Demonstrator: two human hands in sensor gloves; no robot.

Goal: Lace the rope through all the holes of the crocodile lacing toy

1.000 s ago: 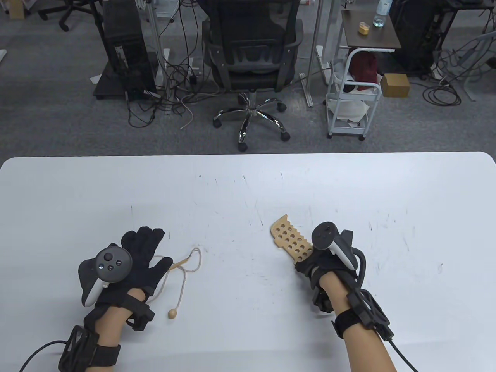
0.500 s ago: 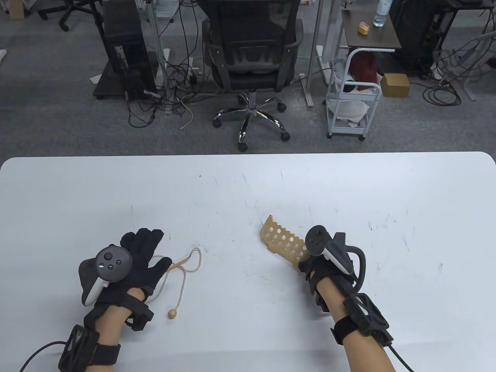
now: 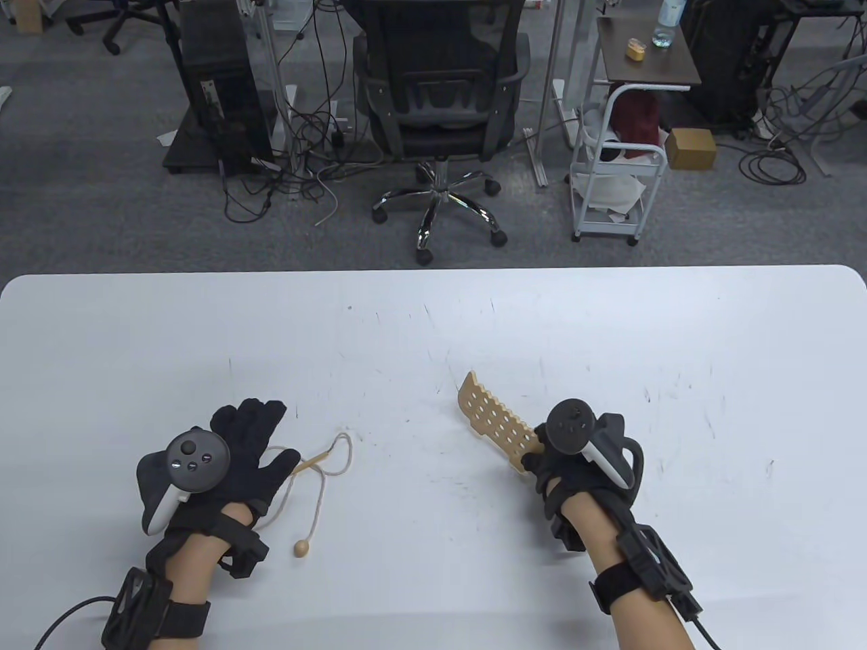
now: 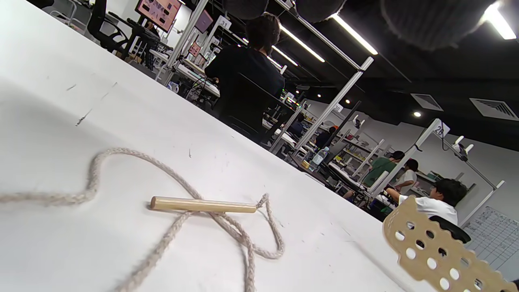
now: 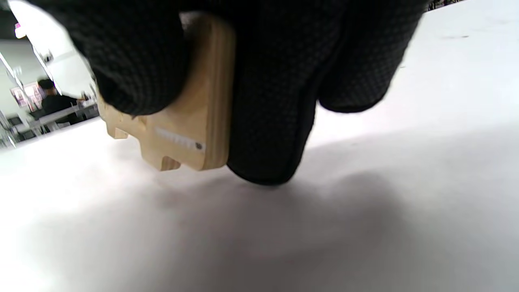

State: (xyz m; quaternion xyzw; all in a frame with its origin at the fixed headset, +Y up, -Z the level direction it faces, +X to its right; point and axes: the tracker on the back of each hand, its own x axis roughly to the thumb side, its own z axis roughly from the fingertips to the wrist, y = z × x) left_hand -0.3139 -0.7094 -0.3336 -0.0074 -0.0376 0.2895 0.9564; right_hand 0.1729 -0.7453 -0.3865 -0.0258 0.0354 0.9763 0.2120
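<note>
The right hand [image 3: 576, 450] gripped one end of the wooden crocodile lacing toy [image 3: 492, 420], thumb and fingers [image 5: 267, 101] pinching the board's edge, as the right wrist view showed up close. The board was tilted, its holed end lifted off the white table [image 3: 433, 325] and pointing away to the left. The left hand [image 3: 223, 460] lay flat on the table, fingers spread and straight, holding nothing. The pale rope [image 3: 342, 457] lay loosely looped just beside its thumb, partly under the hand, with its wooden needle [image 4: 202, 205] lying across the loop and a wooden bead [image 3: 301, 547] at the near end, well apart from the toy
</note>
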